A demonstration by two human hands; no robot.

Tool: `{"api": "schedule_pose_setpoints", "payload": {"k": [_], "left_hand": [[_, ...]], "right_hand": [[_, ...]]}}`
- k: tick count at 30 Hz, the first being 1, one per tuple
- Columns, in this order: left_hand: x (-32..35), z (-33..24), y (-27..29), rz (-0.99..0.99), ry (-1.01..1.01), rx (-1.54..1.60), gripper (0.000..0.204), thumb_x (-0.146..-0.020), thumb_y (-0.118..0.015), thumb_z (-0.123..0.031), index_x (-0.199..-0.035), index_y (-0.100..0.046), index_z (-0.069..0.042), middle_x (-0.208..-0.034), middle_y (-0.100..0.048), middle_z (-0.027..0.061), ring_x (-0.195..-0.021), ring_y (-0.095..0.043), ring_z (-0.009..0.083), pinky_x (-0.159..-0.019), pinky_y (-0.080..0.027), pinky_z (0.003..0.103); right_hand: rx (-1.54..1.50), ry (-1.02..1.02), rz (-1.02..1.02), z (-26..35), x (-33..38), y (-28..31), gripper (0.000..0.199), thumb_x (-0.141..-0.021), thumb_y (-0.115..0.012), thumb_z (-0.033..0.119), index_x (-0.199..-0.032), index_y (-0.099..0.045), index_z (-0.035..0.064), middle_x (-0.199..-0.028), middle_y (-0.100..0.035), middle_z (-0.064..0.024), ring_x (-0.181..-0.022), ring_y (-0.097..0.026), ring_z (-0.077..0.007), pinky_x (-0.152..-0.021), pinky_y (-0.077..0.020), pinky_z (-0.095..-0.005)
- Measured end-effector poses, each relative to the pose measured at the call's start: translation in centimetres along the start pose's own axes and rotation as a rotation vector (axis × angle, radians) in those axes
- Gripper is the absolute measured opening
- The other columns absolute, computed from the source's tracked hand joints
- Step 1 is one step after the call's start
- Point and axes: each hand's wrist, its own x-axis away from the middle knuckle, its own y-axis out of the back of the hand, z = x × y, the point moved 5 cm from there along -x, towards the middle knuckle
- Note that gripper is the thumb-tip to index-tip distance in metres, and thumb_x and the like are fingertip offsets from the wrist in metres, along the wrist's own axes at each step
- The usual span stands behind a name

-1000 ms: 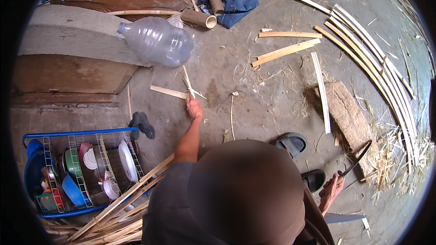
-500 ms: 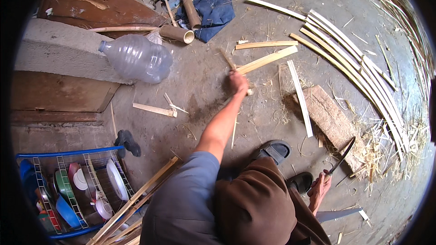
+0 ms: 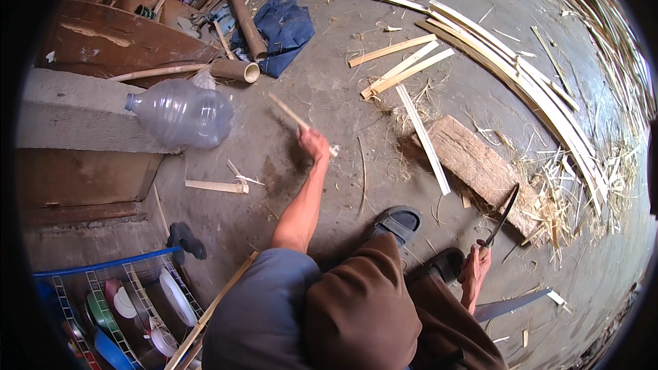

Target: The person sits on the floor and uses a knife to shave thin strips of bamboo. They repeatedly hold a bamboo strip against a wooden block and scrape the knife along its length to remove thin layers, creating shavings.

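Note:
My left hand [image 3: 314, 144] is stretched out over the concrete floor, shut on a thin bamboo stick [image 3: 288, 112] that points up and to the left. Low on the right, beside my knee, my right hand [image 3: 475, 270] grips the handle of a dark curved knife [image 3: 504, 214], its blade angled up toward a worn wooden block [image 3: 480, 164]. A short bamboo strip [image 3: 216, 186] lies on the floor to the left of my left arm. My feet wear dark sandals [image 3: 401, 220].
A big clear plastic bottle [image 3: 181, 115] lies on a concrete step at the left. A bamboo tube [image 3: 234, 70] and a blue cloth [image 3: 282, 27] lie behind it. Long bamboo slats [image 3: 521, 75] curve along the right. A blue wire rack [image 3: 110, 301] holds dishes at lower left.
My left hand went from the short sticks on the floor to holding a thin bamboo stick off the ground. My right hand stayed low with the knife.

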Motion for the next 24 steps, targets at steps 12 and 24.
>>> {"api": "schedule_pose_setpoints", "payload": {"k": [12,24], "left_hand": [[9.4,-12.4,-7.8,0.459,-0.074,0.302,0.014,-0.088,-0.055,-0.012,-0.094,-0.058,0.0,-0.077,-0.062,0.0218,-0.071,-0.063,0.0378,-0.065,-0.049,0.05],[6.0,-11.0,-5.1,0.731,0.077,0.455,0.063,-0.09,-0.071,-0.04,-0.134,-0.05,0.001,-0.115,-0.057,0.0181,-0.104,-0.055,0.027,-0.091,-0.046,0.042]], "right_hand": [[-0.014,-0.002,0.02,0.9,1.1,-0.7,0.031,-0.096,-0.059,0.02,-0.121,-0.054,0.0037,-0.063,-0.047,0.0008,-0.049,-0.045,-0.0091,-0.044,-0.0374,-0.0249],[0.196,0.127,-0.058,0.6,0.4,-1.0,0.028,-0.091,-0.062,0.019,-0.116,-0.062,0.0062,-0.073,-0.051,-0.0007,-0.066,-0.048,-0.0115,-0.06,-0.0412,-0.0284]]}}
